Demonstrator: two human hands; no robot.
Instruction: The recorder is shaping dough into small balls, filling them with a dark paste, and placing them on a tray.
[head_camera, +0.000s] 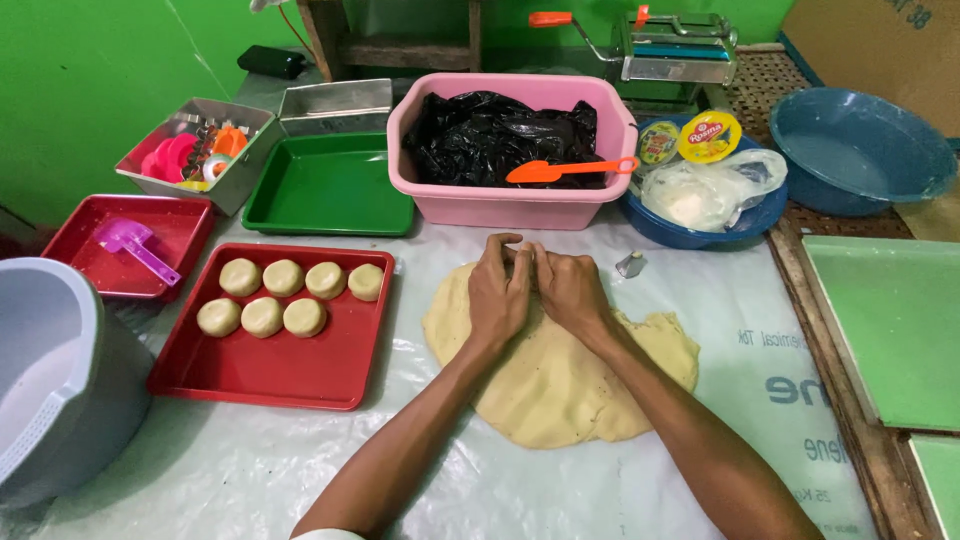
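Head view — red tray (250, 385) holds seven dough rounds (283, 277).

Both hands meet at the far edge of a flattened sheet of pale dough (560, 375) on a plastic-covered table (250, 470). Left hand (498, 292) and right hand (572, 290) touch each other, fingers curled down onto the dough. Just left of it, a red tray (270, 375) holds seven round dough discs (283, 277) in two rows. Beyond the hands, a pink tub (500, 205) lined with black plastic, orange spatula (570, 169) across it. Small metal cutter (631, 264) near the right hand.
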